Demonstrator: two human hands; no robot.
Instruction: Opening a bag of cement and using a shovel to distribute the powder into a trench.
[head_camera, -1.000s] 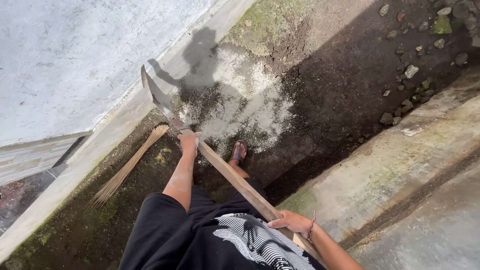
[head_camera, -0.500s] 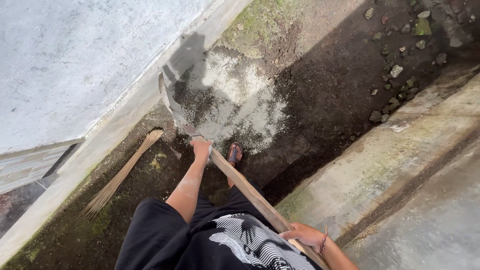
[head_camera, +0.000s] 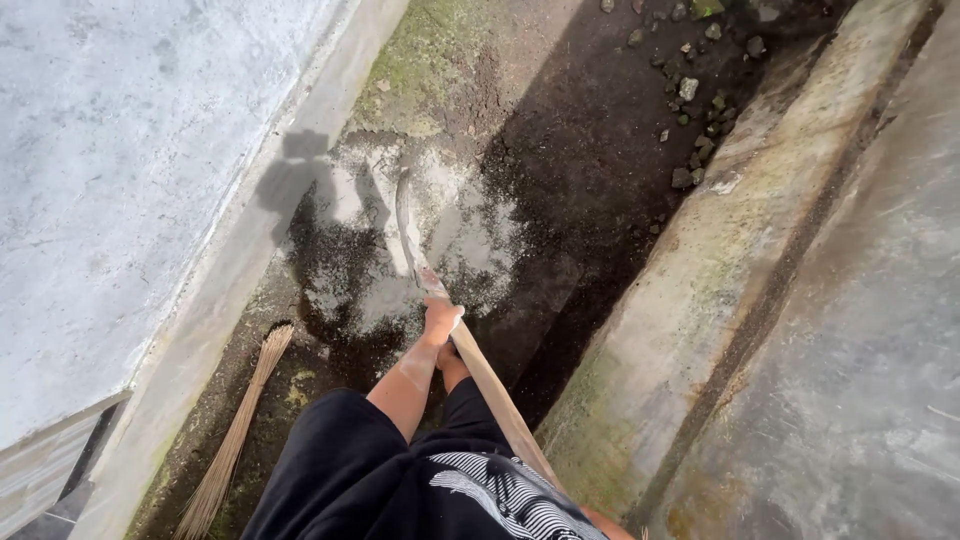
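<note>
**Scraping a gritty patch with a long-handled hoe**

Gripping the hoe (head_camera: 470, 350) partway down its wooden handle, the left hand (head_camera: 441, 320) has its fingers clenched around the shaft, just below centre of view. The handle runs from about 5 o'clock, beside the person's dark shorts (head_camera: 345, 470), up toward 12 o'clock, where the thin blade (head_camera: 404, 215) rests edge-on against the ground. The blade sits in a pale grey patch (head_camera: 470, 235) speckled with dark soil (head_camera: 335, 260), which lies thicker on the patch's 9 o'clock side. The right hand is nearly out of view at the bottom edge, near 5 o'clock; only a sliver of skin shows by the handle's end, so whether its fingers are closed cannot be told.

A straw broom (head_camera: 240, 430) lies on the ground at 7 o'clock, well apart from the hoe. A white wall (head_camera: 120, 190) fills the 9 o'clock side. A concrete ledge (head_camera: 700, 290) runs along the 3 o'clock side, and small stones (head_camera: 695, 95) are scattered near 1 o'clock.
</note>
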